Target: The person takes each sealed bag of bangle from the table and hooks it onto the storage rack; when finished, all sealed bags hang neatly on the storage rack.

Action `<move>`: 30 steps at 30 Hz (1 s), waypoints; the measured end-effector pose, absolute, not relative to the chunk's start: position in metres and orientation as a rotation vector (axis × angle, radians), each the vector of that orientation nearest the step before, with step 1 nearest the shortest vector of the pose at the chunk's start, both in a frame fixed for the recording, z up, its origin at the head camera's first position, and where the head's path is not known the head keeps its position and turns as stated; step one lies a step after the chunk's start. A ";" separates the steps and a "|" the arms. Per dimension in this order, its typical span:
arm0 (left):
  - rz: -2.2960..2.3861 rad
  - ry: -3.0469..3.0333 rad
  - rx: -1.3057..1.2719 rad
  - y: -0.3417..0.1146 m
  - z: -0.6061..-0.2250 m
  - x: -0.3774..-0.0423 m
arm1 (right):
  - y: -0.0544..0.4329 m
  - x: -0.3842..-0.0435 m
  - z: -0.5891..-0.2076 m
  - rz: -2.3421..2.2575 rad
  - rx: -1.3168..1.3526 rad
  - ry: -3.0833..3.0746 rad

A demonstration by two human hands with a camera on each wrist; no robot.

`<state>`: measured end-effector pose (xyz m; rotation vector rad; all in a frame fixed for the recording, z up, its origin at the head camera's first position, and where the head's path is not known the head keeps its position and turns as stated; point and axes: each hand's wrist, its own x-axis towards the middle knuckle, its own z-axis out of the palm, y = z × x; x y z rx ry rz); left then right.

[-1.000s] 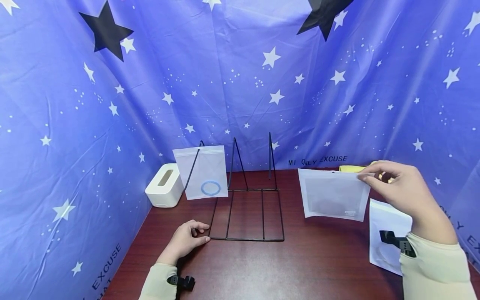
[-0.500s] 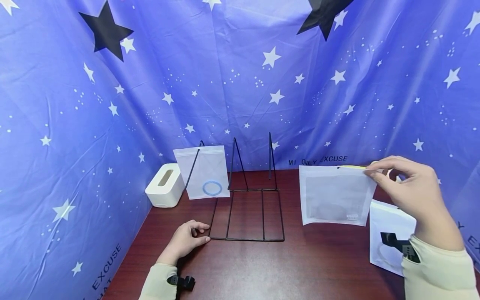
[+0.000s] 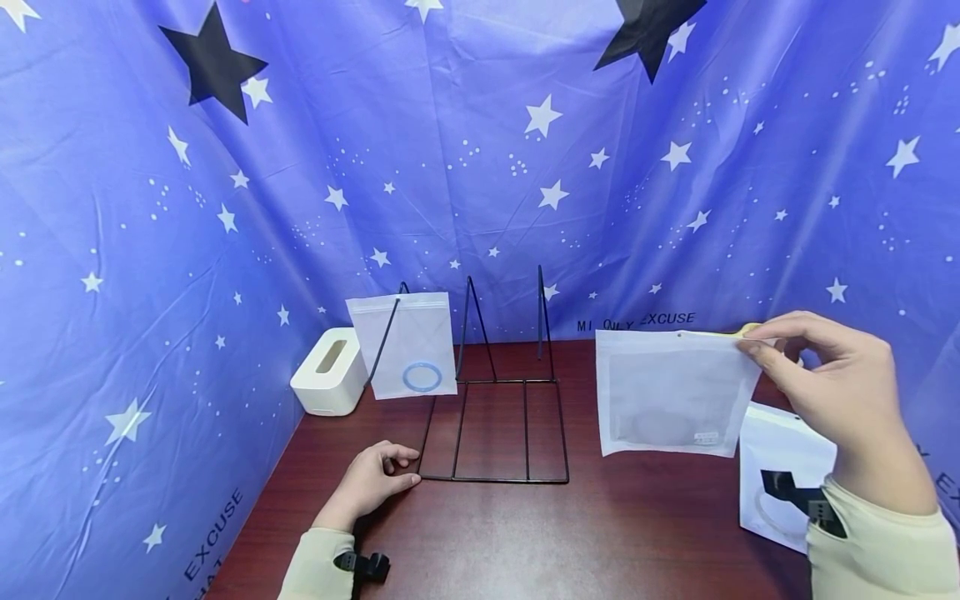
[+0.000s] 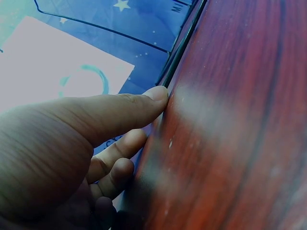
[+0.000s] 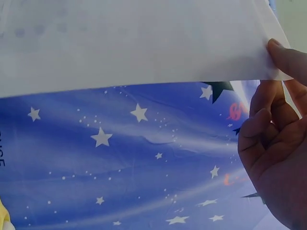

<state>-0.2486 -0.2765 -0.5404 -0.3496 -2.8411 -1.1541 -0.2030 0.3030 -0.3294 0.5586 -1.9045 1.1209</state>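
In the head view my right hand (image 3: 840,383) pinches the top right corner of a white zip bag (image 3: 675,400), thumb in front. The bag hangs flat above the table, with a small hole in its top edge and a faint round shape inside. My left hand (image 3: 375,479) rests low on the table, thumb and fingertips at the front left corner of a black wire rack (image 3: 495,480). On the rack's left prong hangs another white zip bag (image 3: 397,333) with a blue ring (image 3: 422,377) inside. The middle and right prongs bear nothing.
A white tissue box (image 3: 328,375) stands left of the rack. At the right, a third white bag (image 3: 772,475) lies partly under my right forearm. Something yellow (image 3: 750,328) shows behind my right hand. Starry blue cloth (image 3: 480,167) encloses the table.
My right hand has moved slightly right with its bag, which now hangs squarer to the head view and appears larger. The left hand has stayed at the rack's corner.
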 end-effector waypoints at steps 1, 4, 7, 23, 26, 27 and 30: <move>-1.151 -2.842 -0.349 -0.276 -0.540 -0.248 | 0.302 -0.202 -0.329 1.124 0.562 -1.900; -1.140 -2.839 -0.357 -0.277 -0.540 -0.248 | 0.297 -0.200 -0.327 1.134 0.585 -1.877; -1.131 -2.841 -0.360 -0.277 -0.540 -0.248 | 0.294 -0.199 -0.325 1.153 0.622 -1.840; -1.137 -2.839 -0.369 -0.276 -0.540 -0.249 | 0.266 -0.189 -0.315 1.555 0.878 -1.505; -1.138 -2.829 -0.371 -0.276 -0.540 -0.249 | 0.257 -0.186 -0.312 1.601 0.910 -1.503; -1.139 -2.828 -0.370 -0.276 -0.540 -0.249 | 0.255 -0.186 -0.313 1.614 0.918 -1.509; -1.147 -2.821 -0.372 -0.276 -0.540 -0.249 | 0.249 -0.187 -0.316 1.647 0.944 -1.515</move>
